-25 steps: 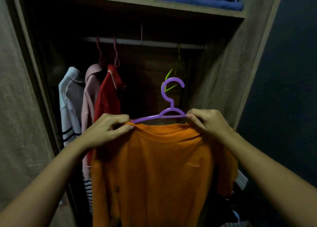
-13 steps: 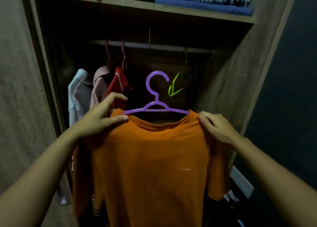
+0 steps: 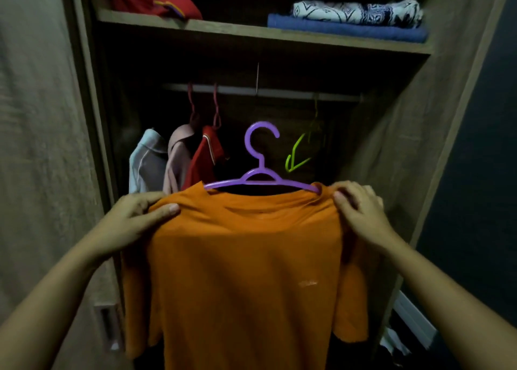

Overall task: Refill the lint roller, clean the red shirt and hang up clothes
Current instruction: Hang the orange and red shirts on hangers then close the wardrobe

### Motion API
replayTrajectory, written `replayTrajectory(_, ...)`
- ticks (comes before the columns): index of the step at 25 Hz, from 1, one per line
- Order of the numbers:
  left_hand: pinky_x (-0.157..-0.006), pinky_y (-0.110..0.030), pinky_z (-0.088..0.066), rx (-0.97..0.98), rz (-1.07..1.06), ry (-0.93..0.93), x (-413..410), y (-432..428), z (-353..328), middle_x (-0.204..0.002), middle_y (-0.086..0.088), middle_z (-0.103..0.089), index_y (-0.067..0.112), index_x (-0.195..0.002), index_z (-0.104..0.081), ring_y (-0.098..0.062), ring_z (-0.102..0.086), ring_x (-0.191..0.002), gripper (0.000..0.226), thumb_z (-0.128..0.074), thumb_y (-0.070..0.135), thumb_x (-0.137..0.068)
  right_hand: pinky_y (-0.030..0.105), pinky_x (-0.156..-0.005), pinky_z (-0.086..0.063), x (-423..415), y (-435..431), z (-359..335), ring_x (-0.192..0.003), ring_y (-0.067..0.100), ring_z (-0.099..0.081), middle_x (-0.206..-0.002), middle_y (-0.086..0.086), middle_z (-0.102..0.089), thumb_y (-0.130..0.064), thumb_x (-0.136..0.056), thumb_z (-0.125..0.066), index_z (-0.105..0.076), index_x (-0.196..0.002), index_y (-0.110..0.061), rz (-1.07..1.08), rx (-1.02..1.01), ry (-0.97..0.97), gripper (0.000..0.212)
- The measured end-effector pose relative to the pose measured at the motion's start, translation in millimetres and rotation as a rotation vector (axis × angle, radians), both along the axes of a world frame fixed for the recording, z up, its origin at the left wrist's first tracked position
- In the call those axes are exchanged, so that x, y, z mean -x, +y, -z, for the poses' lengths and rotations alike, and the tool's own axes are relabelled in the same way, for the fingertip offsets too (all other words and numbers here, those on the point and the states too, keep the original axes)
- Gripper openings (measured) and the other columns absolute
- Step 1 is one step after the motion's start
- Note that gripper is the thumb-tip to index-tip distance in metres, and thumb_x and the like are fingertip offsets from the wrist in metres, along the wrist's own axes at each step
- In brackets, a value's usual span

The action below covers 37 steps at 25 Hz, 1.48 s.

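Fingers (image 3: 170, 209) of the left hand (image 3: 131, 221) and right hand (image 3: 361, 213) pinched the shoulders of the orange shirt (image 3: 246, 257), which sat on the purple hanger (image 3: 260, 174), held up before the wardrobe and below the rail (image 3: 293, 93). The red shirt (image 3: 205, 157) already hung there. By this evidence only hooking the purple hanger on remained; no lint roller was visible.

1. No word, number, brand or sign can be read anywhere in view.
2. The orange shirt (image 3: 243, 257) bears a small pale mark (image 3: 307, 283) on its chest (too blurred to tell whether it is lettering).
3. The folded white-and-blue cloth (image 3: 355, 13) on the upper shelf (image 3: 223, 30) shows a pattern only, no legible characters.
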<state>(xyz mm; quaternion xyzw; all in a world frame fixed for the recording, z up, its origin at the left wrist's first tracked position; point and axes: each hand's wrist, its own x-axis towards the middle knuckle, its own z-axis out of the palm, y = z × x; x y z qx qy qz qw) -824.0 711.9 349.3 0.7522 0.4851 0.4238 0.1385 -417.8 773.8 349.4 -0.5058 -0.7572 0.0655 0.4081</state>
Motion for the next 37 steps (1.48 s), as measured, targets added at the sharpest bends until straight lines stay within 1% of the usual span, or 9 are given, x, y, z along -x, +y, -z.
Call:
replayTrajectory(3, -0.051, -0.016, -0.04, -0.211, -0.159, 0.126, -5.3, -21.0, 7.4, -0.067, 0.001, -0.063, 0.025, -0.074, -0.06, -0.004, -0.059, -0.057, 0.039, -0.047, 0.062, -0.076, 0.041, -0.1, -0.04, 53.3, -12.7, -7.7, -0.106, 0.009, -0.05, -0.118, -0.002, -0.053, -0.043, -0.082, -0.052, -0.047, -0.122, -0.033, -0.06, -0.065, -0.021, 0.042)
replayTrajectory(7, -0.046, -0.016, -0.035, -0.336, -0.269, 0.232, -23.0, -31.8, 13.5, -0.045, 0.003, -0.048, 0.021, -0.06, -0.05, -0.003, -0.054, -0.049, 0.043, -0.042, 0.058, -0.079, 0.015, -0.087, -0.042, 141.9, -35.4, -11.9, -0.102, 0.007, -0.057, -0.107, -0.009, -0.055, -0.039, -0.091, -0.051, -0.031, -0.137, -0.019, -0.36, 0.557, 0.292, 0.053)
replayTrajectory(10, -0.049, -0.034, -0.045, -0.333, -0.387, 0.285, -34.3, -31.9, 16.1, -0.056, -0.006, -0.061, 0.019, -0.069, -0.053, -0.025, -0.063, -0.057, 0.05, -0.032, 0.063, -0.081, 0.023, -0.086, -0.04, 177.5, -25.1, -12.2, -0.106, 0.015, -0.057, -0.101, -0.008, -0.059, -0.033, -0.093, -0.05, -0.023, -0.141, -0.011, -0.372, 0.628, 0.582, 0.06)
replayTrajectory(13, -0.066, -0.039, -0.051, -0.134, -0.394, 0.452, -43.1, -37.9, 7.8, -0.081, -0.004, -0.065, 0.029, -0.092, -0.048, -0.028, -0.064, -0.082, 0.067, -0.014, 0.083, -0.073, 0.032, -0.093, -0.042, 195.3, -17.0, -19.1, -0.11, 0.024, -0.057, -0.131, 0.019, -0.054, -0.022, -0.091, -0.055, -0.028, -0.138, 0.001, -0.323, 0.591, 0.784, 0.059)
replayTrajectory(17, -0.077, -0.035, -0.051, -0.071, -0.28, 0.364, -48.6, -27.5, -30.3, -0.088, 0.005, -0.067, 0.033, -0.117, -0.055, -0.014, -0.063, -0.084, 0.081, -0.02, 0.088, -0.068, 0.027, -0.09, -0.044, 201.3, -5.5, -41.5, -0.109, 0.024, -0.058, -0.128, 0.017, -0.055, -0.019, -0.085, -0.064, -0.032, -0.135, 0.0, -0.29, 0.451, 0.761, 0.063)
replayTrajectory(22, -0.086, -0.036, -0.048, -0.22, -0.429, 0.144, -52.3, 71.4, -62.3, -0.109, -0.014, -0.066, 0.008, -0.119, -0.057, -0.033, -0.059, -0.107, 0.045, -0.059, 0.04, -0.087, 0.028, -0.086, -0.048, 206.0, 27.1, -74.9, -0.104, 0.02, -0.058, -0.124, 0.007, -0.054, -0.023, -0.076, -0.074, -0.032, -0.138, -0.004, -0.259, 0.379, 0.708, 0.077)
replayTrajectory(27, -0.088, -0.037, -0.043, -0.033, -0.554, 0.087, -54.8, 143.2, -67.0, -0.119, -0.022, -0.059, 0.001, -0.13, -0.042, -0.038, -0.056, -0.11, 0.054, -0.06, 0.027, -0.086, 0.03, -0.094, -0.042, 196.1, 69.4, -96.7, -0.119, 0.023, -0.052, -0.134, 0.009, -0.051, -0.007, -0.071, -0.075, -0.032, -0.14, -0.004, -0.23, 0.398, 0.698, 0.081)
replayTrajectory(31, -0.09, -0.035, -0.043, 0.099, -0.467, 0.121, -60.5, 169.5, -63.4, -0.12, -0.017, -0.062, 0.01, -0.124, -0.051, -0.034, -0.057, -0.111, 0.035, -0.048, 0.02, -0.09, 0.028, -0.071, -0.049, 190.7, 107.2, -112.3, -0.095, 0.017, -0.06, -0.126, 0.008, -0.058, 0.007, -0.071, -0.058, -0.041, -0.133, -0.004, -0.147, 0.435, 0.584, 0.066)
replayTrajectory(37, -0.087, -0.032, -0.047, 0.162, -0.342, 0.118, -81.7, 181.8, -56.0, -0.121, -0.018, -0.061, 0.013, -0.131, -0.043, -0.033, -0.059, -0.11, 0.049, -0.049, 0.007, -0.083, 0.026, -0.054, -0.04, 181.8, 154.7, -146.3, -0.059, 0.021, -0.053, -0.069, 0.01, -0.055, -0.003, -0.073, -0.05, -0.059, -0.086, -0.002, -0.025, 0.393, 0.493, 0.016)
